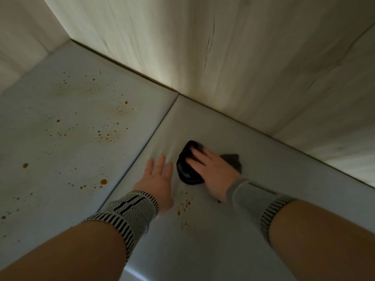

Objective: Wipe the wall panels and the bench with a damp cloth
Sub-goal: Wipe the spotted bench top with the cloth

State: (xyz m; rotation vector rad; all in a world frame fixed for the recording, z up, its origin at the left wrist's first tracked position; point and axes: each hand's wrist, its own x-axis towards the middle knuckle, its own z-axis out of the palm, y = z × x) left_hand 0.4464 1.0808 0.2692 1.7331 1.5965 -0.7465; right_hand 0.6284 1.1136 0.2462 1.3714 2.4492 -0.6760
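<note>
Both hands work the bench (223, 230): right hand (213, 171) presses the cloth (187, 171) flat-fingered, left hand (157, 179) braces open; orange spots (183, 205) at six o'clock likely next.

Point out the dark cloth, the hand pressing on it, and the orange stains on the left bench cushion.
Dark cloth (187, 172), head view: its bunched left part, beside the fingers.
Right hand (213, 171), head view: back of the hand, flat on the cloth.
Orange stains (103, 181), head view: the largest spot, left cushion.
</note>
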